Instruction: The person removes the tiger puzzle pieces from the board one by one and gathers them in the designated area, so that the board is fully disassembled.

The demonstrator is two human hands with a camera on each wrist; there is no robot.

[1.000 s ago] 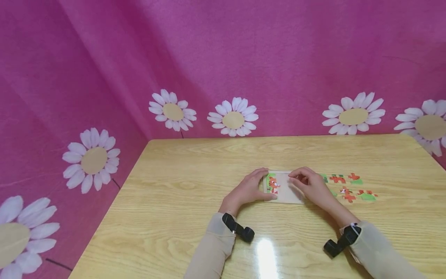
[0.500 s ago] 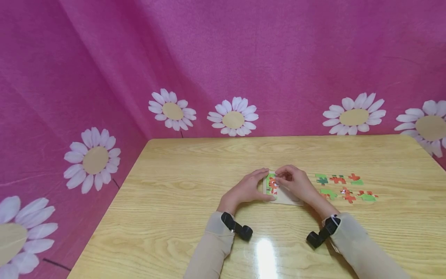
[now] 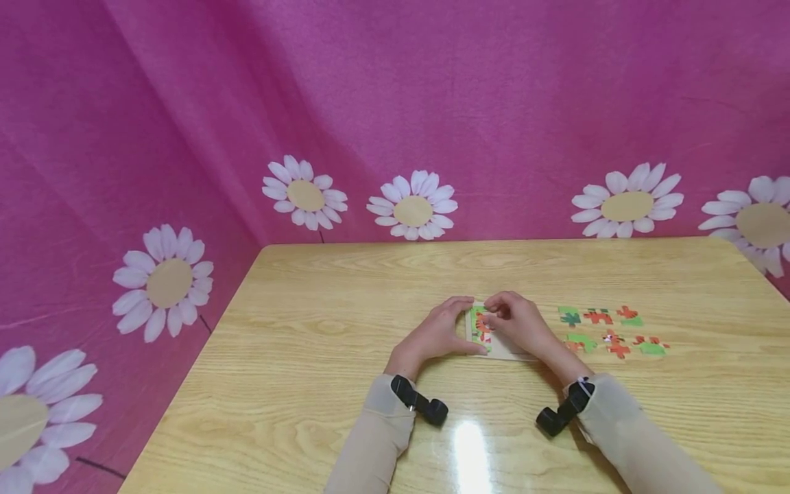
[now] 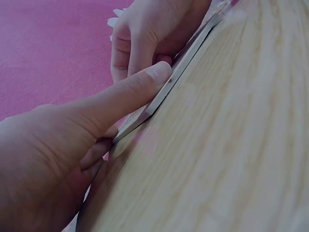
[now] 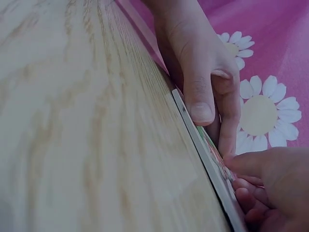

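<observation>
A shallow wooden puzzle tray (image 3: pixel 505 348) lies on the table, with tiger-picture pieces (image 3: pixel 478 334) in orange and green along its left end. My left hand (image 3: pixel 434 334) grips that end, thumb on the near rim and fingers at the far side. Over the fitted pieces, my right hand (image 3: pixel 523 328) pinches a puzzle piece with thumb and forefinger; the fingers largely hide it. In the right wrist view the right fingertips are right at the tray's surface, behind its near rim (image 5: pixel 199 145). The left wrist view has the left thumb (image 4: pixel 140 87) along the rim.
Several loose puzzle pieces (image 3: pixel 616 345) lie in two rows right of the tray on the wooden table (image 3: pixel 333 329). A pink cloth (image 3: pixel 512 103) with white daisies hangs behind and at the left. Black wrist cameras (image 3: pixel 558 412) sit on both wrists.
My right hand has moved left over the tray to the fitted pieces, then lowered slightly there. More of the loose pieces now show. The left hand keeps its hold on the tray.
</observation>
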